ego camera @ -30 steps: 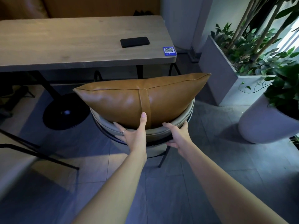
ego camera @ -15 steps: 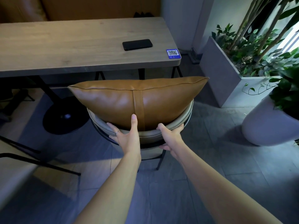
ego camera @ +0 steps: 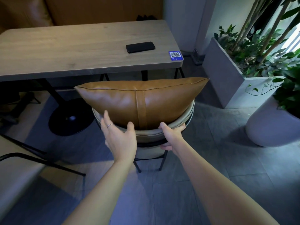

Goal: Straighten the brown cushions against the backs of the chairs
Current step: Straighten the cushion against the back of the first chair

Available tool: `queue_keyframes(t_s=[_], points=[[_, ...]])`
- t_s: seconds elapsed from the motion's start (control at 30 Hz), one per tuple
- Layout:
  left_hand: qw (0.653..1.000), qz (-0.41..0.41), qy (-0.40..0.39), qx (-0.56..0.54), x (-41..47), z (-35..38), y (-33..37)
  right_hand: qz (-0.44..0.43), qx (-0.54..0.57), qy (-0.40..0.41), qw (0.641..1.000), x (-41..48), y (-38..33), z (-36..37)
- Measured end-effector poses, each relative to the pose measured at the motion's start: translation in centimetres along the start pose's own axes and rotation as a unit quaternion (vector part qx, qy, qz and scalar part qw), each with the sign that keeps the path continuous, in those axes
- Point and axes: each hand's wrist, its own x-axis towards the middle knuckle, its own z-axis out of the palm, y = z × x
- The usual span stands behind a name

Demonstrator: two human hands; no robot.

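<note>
place: café or restaurant seating | cues: QR sticker (ego camera: 175, 55) on table (ego camera: 65, 52) — leather bench (ego camera: 81, 10) — planters (ego camera: 227, 75)

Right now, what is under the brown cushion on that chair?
The brown cushion stands against the chair's padded backrest, whose curved rim shows below it. The right hand grips that rim; the left hand is open beside it. The seat and the cushion's bottom edge are hidden.
</note>
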Motion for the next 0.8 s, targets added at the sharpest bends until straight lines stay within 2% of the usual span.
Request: queue_keyframes(t_s=[0.1,0.2,0.37,0.47,0.53,0.6,0.67,0.8], points=[[0.987,0.148,-0.018,0.067,-0.1,0.4,3.3,0.001,-0.04,-0.004,0.999,-0.2,-0.2,-0.7],[0.958,0.252,-0.064,0.123,-0.4,2.2,6.4,0.003,-0.075,-0.015,0.997,-0.1,-0.6,-2.2],[0.872,0.365,-0.154,0.287,0.8,7.3,10.3,-0.014,-0.037,-0.006,0.999,1.4,-1.5,-7.2],[0.813,0.387,-0.203,0.385,2.6,10.9,12.4,-0.02,-0.026,-0.025,0.999,2.9,-2.8,-9.3],[0.787,0.376,-0.232,0.431,3.7,12.9,13.2,-0.012,-0.039,-0.035,0.999,4.0,-4.0,-9.7],[0.781,0.341,-0.266,0.45,4.4,14.4,13.5,-0.002,-0.044,-0.054,0.998,4.8,-5.2,-9.4],[0.791,0.309,-0.284,0.446,4.4,15.3,13.1,-0.002,-0.043,-0.071,0.997,5.7,-6.1,-9.2],[0.796,0.326,-0.248,0.445,4.0,16.2,12.4,-0.057,-0.068,-0.043,0.995,7.0,-6.3,-9.2]])
